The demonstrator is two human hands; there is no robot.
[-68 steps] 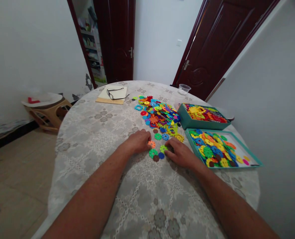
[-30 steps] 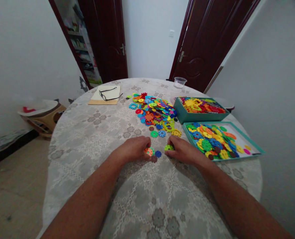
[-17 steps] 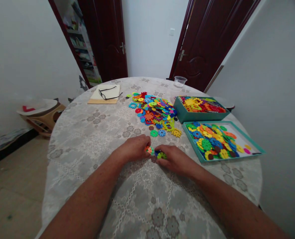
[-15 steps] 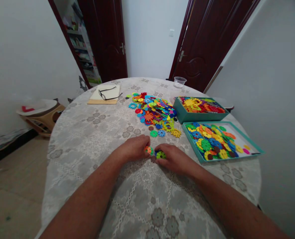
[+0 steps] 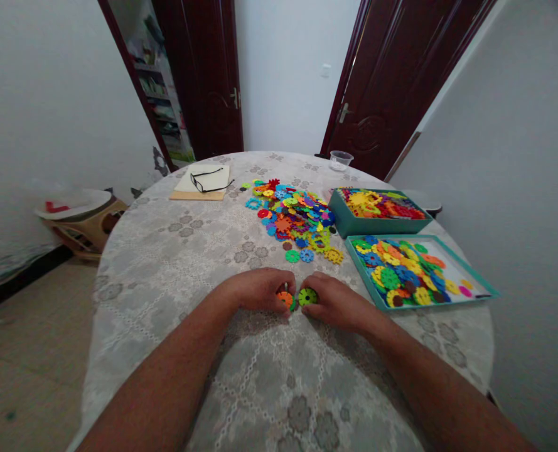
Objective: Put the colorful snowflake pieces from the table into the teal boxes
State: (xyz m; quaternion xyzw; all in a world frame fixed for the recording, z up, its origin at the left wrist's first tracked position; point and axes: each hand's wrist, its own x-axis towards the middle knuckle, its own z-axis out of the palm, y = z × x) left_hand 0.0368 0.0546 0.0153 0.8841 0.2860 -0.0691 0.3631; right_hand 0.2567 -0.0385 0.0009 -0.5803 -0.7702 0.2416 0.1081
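Note:
Both my hands rest on the lace tablecloth point(image 5: 175, 263) near the table's front. My left hand point(image 5: 258, 290) pinches an orange and green set of plastic discs point(image 5: 286, 299). My right hand point(image 5: 338, 300) pinches a green disc point(image 5: 307, 296) right beside it, the two pieces almost touching. Behind my hands lies a heap of coloured interlocking discs point(image 5: 294, 216). A few loose discs point(image 5: 307, 255) sit between the heap and my hands.
A teal box point(image 5: 354, 221) full of discs and its flat lid point(image 5: 483, 290), also holding discs, stand at the right. Glasses point(image 5: 208, 179) lie on a notebook point(image 5: 184, 189) at the back left. A clear plastic cup point(image 5: 341, 160) stands at the far edge. A stool point(image 5: 83, 220) stands on the floor at the left.
My hands have drawn together and toward me. The right hand picked up a green disc and brought it beside the pieces in my left hand.

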